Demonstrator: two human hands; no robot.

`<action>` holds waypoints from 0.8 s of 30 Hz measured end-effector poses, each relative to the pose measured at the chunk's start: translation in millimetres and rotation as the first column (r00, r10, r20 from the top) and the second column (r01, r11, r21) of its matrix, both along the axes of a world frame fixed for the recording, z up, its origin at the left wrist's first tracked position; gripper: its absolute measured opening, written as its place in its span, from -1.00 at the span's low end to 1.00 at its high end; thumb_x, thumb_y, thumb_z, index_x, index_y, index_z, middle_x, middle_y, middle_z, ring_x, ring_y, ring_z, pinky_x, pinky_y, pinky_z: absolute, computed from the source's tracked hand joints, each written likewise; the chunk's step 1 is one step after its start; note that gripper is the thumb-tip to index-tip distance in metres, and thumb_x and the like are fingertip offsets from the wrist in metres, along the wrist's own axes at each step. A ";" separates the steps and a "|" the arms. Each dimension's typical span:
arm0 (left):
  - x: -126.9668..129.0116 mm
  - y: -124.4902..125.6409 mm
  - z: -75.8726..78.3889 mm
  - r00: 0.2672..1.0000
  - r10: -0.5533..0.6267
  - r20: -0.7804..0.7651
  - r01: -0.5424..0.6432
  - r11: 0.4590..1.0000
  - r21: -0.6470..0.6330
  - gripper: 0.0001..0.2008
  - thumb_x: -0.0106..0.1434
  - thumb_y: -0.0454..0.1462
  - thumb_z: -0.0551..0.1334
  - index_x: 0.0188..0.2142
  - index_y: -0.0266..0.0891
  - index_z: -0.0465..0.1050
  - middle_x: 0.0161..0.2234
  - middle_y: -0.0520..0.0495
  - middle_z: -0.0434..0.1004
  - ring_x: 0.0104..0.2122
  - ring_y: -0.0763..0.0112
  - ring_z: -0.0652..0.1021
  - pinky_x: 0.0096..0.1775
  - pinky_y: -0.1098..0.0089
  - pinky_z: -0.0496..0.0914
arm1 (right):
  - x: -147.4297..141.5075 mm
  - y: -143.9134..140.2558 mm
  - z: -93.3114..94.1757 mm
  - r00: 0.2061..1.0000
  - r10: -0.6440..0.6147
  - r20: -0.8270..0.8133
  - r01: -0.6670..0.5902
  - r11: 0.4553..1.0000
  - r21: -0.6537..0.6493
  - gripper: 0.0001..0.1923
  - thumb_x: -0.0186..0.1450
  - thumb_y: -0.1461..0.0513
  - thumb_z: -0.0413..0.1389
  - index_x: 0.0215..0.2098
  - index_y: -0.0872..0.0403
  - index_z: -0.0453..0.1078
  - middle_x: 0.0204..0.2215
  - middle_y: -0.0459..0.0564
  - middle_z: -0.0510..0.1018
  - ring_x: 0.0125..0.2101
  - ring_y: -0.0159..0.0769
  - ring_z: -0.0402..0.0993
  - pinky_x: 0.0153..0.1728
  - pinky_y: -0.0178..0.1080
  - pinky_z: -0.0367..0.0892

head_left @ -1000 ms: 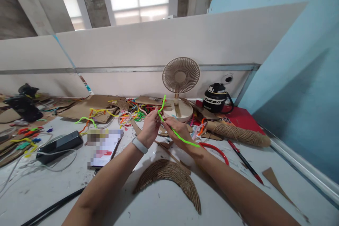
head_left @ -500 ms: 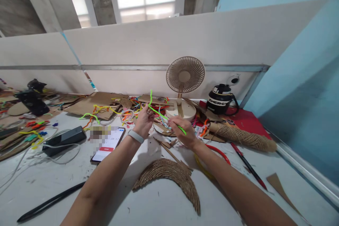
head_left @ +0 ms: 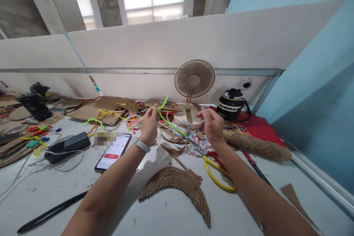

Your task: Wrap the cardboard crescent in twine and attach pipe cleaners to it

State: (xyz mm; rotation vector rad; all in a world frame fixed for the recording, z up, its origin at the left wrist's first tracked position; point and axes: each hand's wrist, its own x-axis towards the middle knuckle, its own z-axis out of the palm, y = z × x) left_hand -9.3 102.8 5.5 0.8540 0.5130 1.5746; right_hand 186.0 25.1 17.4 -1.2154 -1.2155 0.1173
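My left hand (head_left: 149,123) is raised above the table and pinches a bright green pipe cleaner (head_left: 167,120). The pipe cleaner sticks up past the fingers and trails down to the right, towards the scraps. My right hand (head_left: 212,124) hovers apart from it, over the cardboard scraps by the fan base, fingers loosely curled with nothing visible in them. Scissors (head_left: 218,179) with yellow and red handles lie just under my right wrist. A crescent wrapped in jute cord (head_left: 177,184) lies flat between my forearms.
A small beige fan (head_left: 195,79) and a black jug (head_left: 231,105) stand at the back wall. A phone (head_left: 112,151), a power bank (head_left: 68,146) and cables lie at the left. Coloured pipe cleaners and cardboard (head_left: 110,114) litter the back. A jute-wrapped cone (head_left: 257,145) lies at the right.
My right hand has let go of the green pipe cleaner and moved right towards the fan base. The left hand keeps the pipe cleaner. The scissors' yellow handle is uncovered.
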 end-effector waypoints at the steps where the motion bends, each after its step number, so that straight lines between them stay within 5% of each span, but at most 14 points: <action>1: 6.5 -8.8 0.3 0.996 0.015 -0.087 -0.008 0.997 0.074 -0.64 0.18 -0.13 0.34 -0.56 -0.26 0.26 -0.66 0.16 0.13 -0.63 0.62 0.15 -0.57 0.54 0.04 | -0.2 -1.0 5.5 0.999 -0.048 0.001 0.048 0.998 0.027 -0.66 0.30 0.04 -0.02 -0.49 0.05 0.39 -0.47 -0.03 0.50 -0.37 -0.25 0.40 -0.25 -0.22 0.28; 3: 17.1 -25.2 1.5 0.978 0.046 -0.204 -0.009 0.984 0.177 -0.60 0.15 -0.02 0.34 -0.55 -0.25 0.30 -0.65 0.14 0.15 -0.61 0.59 0.16 -0.54 0.51 0.06 | -5.5 -4.4 13.6 1.000 -0.021 0.023 0.022 1.000 -0.021 -0.68 0.30 0.03 -0.01 -0.39 0.06 0.42 -0.37 0.00 0.53 -0.27 -0.22 0.41 -0.16 -0.20 0.27; 5: 23.8 -37.7 2.8 0.965 0.031 -0.261 0.028 0.975 0.220 -0.57 0.13 0.05 0.31 -0.55 -0.25 0.32 -0.63 0.12 0.19 -0.60 0.57 0.18 -0.53 0.49 0.07 | -16.4 -7.9 16.0 0.990 0.144 0.014 -0.139 0.976 -0.169 -0.68 0.28 0.00 0.02 -0.33 0.07 0.43 -0.33 0.00 0.55 -0.25 -0.21 0.42 -0.14 -0.18 0.27; 8: 27.4 -46.6 3.4 0.958 -0.021 -0.287 0.095 0.965 0.244 -0.56 0.14 0.08 0.29 -0.54 -0.25 0.32 -0.62 0.12 0.20 -0.58 0.56 0.20 -0.50 0.48 0.11 | -34.2 -10.4 11.7 0.867 0.485 -0.110 -0.492 0.801 -0.341 -0.63 0.20 -0.06 0.13 -0.31 0.09 0.41 -0.38 -0.02 0.54 -0.31 -0.25 0.45 -0.17 -0.18 0.31; 10: 26.6 -46.6 3.1 0.953 -0.038 -0.299 0.119 0.959 0.258 -0.56 0.12 0.08 0.30 -0.53 -0.25 0.34 -0.61 0.11 0.21 -0.56 0.55 0.22 -0.48 0.48 0.13 | -40.3 -10.6 8.6 0.778 0.597 -0.197 -0.622 0.687 -0.374 -0.61 0.17 -0.08 0.16 -0.34 0.09 0.40 -0.49 -0.07 0.49 -0.43 -0.31 0.42 -0.29 -0.22 0.34; 16: 17.3 -34.8 5.9 0.951 -0.046 -0.304 0.128 0.959 0.253 -0.53 0.15 0.12 0.25 -0.53 -0.25 0.37 -0.59 0.06 0.30 -0.55 0.52 0.29 -0.46 0.47 0.18 | -30.8 -12.6 13.0 0.776 0.607 -0.172 -0.614 0.665 -0.425 -0.56 0.12 -0.11 0.19 -0.37 0.10 0.40 -0.61 -0.19 0.34 -0.61 -0.47 0.19 -0.57 -0.35 0.13; 24: 7.4 -33.6 11.0 0.853 -0.271 -0.447 0.382 0.906 0.180 -0.56 0.12 0.05 0.32 -0.59 -0.27 0.35 -0.64 0.06 0.26 -0.59 0.53 0.24 -0.49 0.46 0.15 | -27.4 -13.8 14.8 0.755 0.639 -0.147 -0.609 0.599 -0.520 -0.58 0.14 -0.10 0.18 -0.36 0.11 0.43 -0.64 -0.20 0.32 -0.64 -0.49 0.11 -0.63 -0.35 0.01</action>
